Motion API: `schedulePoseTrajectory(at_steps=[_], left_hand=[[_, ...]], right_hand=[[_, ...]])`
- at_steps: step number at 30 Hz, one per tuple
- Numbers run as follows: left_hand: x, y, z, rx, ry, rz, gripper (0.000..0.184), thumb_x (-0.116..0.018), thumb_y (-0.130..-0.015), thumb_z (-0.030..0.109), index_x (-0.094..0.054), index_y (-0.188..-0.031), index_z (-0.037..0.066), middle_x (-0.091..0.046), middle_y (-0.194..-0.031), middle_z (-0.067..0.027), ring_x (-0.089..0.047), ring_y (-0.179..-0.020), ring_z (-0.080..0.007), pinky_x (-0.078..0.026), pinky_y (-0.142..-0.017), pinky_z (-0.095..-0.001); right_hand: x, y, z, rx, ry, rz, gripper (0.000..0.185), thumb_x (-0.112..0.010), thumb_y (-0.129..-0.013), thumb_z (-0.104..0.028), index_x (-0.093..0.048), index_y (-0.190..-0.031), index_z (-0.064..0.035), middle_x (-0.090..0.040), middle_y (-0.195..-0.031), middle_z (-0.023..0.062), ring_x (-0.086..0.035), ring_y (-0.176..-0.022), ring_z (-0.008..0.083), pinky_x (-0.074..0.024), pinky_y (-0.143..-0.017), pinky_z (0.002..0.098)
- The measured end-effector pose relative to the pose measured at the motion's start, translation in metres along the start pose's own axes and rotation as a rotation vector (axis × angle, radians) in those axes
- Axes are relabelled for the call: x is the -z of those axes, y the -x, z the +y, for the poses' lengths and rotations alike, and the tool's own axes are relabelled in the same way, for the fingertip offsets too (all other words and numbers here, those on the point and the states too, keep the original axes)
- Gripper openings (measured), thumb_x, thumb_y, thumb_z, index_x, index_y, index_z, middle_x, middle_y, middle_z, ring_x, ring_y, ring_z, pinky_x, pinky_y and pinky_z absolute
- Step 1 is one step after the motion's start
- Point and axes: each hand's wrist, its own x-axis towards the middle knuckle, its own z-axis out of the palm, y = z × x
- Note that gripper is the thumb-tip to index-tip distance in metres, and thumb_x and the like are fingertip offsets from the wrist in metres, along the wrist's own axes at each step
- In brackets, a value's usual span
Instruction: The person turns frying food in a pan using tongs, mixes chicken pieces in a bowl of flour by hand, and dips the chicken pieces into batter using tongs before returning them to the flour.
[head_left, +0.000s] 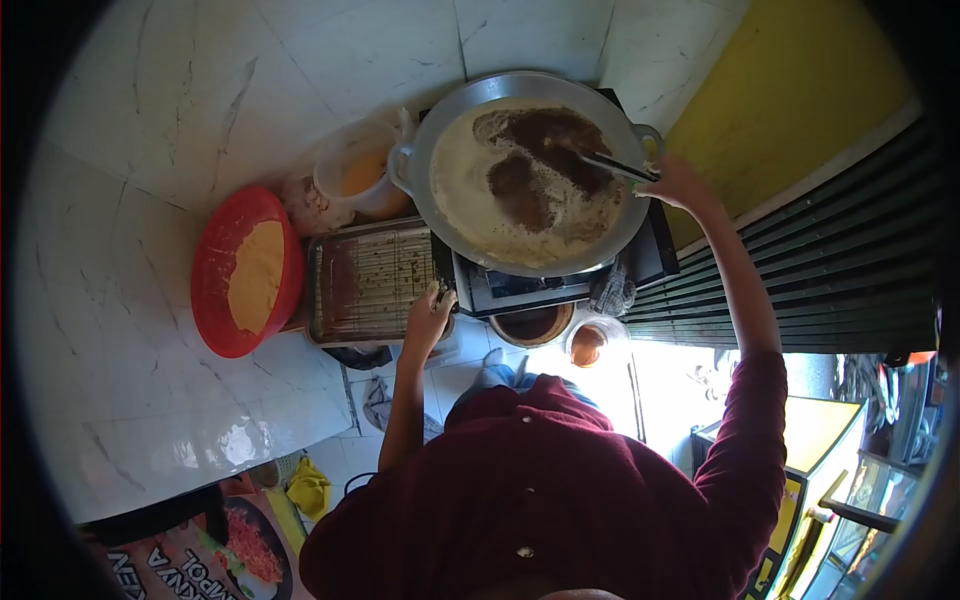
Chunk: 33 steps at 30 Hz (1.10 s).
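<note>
Pinching tongs [632,173] in its grip, the right hand [680,185] holds them over a foam-filled pan [520,86]; the left hand [430,315] is beside a wire rack [375,270], its grip impossible to tell.

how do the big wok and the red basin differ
The wok is grey metal with loop handles; the red basin shows none. The wok looks wider than the red basin. The wok holds foamy liquid; the red basin holds pale powder. Both are round and open-topped.
</note>
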Motion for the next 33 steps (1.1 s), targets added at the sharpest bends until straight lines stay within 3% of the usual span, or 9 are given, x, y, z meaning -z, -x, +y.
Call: schedulePoseTrajectory(at_steps=[9,12,18,20,26,33], left_hand=[[-0.003,0.0,-0.005,-0.036,0.055,0.051,0.03,-0.053,-0.085,0.017,-0.051,-0.099,-0.01,-0.058,-0.095,-0.0137,-0.054,-0.087,-0.0149,-0.041,-0.077,-0.0258],[-0.003,-0.001,-0.005,-0.017,0.113,0.029,0.03,-0.053,-0.086,0.016,-0.05,-0.1,-0.009,-0.058,-0.094,-0.0122,-0.054,-0.087,-0.0145,-0.04,-0.078,-0.0252],[-0.004,-0.005,-0.017,-0.082,0.161,0.024,0.027,-0.053,-0.086,0.015,-0.05,-0.101,-0.008,-0.058,-0.091,-0.0105,-0.054,-0.084,-0.0133,-0.041,-0.075,-0.0257],[-0.003,-0.005,-0.014,-0.073,0.148,0.024,0.026,-0.053,-0.086,0.015,-0.051,-0.098,-0.007,-0.059,-0.087,-0.0101,-0.054,-0.08,-0.0132,-0.042,-0.072,-0.0253],[-0.002,-0.01,-0.028,-0.093,0.059,0.021,0.026,-0.053,-0.085,0.016,-0.052,-0.095,-0.007,-0.059,-0.081,-0.0098,-0.055,-0.075,-0.0132,-0.042,-0.068,-0.0251],[-0.002,-0.006,-0.019,-0.108,0.094,0.038,0.025,-0.053,-0.085,0.016,-0.052,-0.095,-0.007,-0.059,-0.083,-0.01,-0.055,-0.076,-0.0129,-0.042,-0.068,-0.0253]], right_hand=[[0.005,0.024,0.005,-0.096,-0.131,0.026,0.049,-0.073,-0.057,-0.034,-0.061,-0.087,0.0035,-0.06,-0.089,0.021,-0.058,-0.086,0.0329,-0.0455,-0.074,0.0385],[0.008,0.025,0.014,-0.062,-0.164,0.157,0.05,-0.073,-0.057,-0.035,-0.062,-0.085,0.0048,-0.061,-0.085,0.0213,-0.06,-0.081,0.0324,-0.0463,-0.07,0.0389],[0.038,0.034,-0.004,-0.163,-0.091,0.04,0.047,-0.073,-0.054,-0.033,-0.062,-0.081,0.0044,-0.061,-0.07,0.0166,-0.06,-0.063,0.0264,-0.0465,-0.059,0.036],[0.042,0.034,-0.016,-0.197,-0.046,-0.099,0.043,-0.074,-0.052,-0.03,-0.062,-0.076,0.0042,-0.06,-0.067,0.0154,-0.058,-0.058,0.0238,-0.0459,-0.055,0.0345],[-0.003,0.012,-0.004,-0.039,-0.174,-0.012,0.039,-0.074,-0.051,-0.027,-0.061,-0.07,0.0038,-0.059,-0.064,0.0147,-0.059,-0.06,0.0247,-0.0464,-0.058,0.035],[-0.005,0.016,-0.025,-0.076,-0.047,-0.018,0.038,-0.074,-0.053,-0.028,-0.06,-0.07,0.0037,-0.06,-0.071,0.018,-0.06,-0.069,0.031,-0.0471,-0.063,0.0364]])
